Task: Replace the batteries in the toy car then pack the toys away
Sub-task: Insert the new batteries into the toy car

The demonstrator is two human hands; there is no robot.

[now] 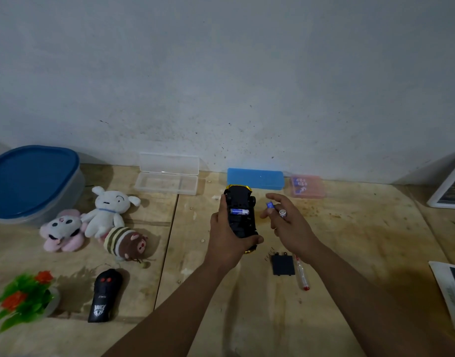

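Left hand (227, 237) grips the upturned toy car (240, 215), one battery (240, 211) seated. Right hand (289, 224) hovers beside, grip apparently pinching two loose batteries (276, 208).

We see a potted plant (25, 300) at the desk's (221, 318) near left, a white frame (450, 186) leaning on the wall (221, 73) far right, and a newspaper (450, 292) near right.

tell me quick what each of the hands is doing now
Left hand: grips the upturned toy car.
Right hand: holds two batteries in its fingers.
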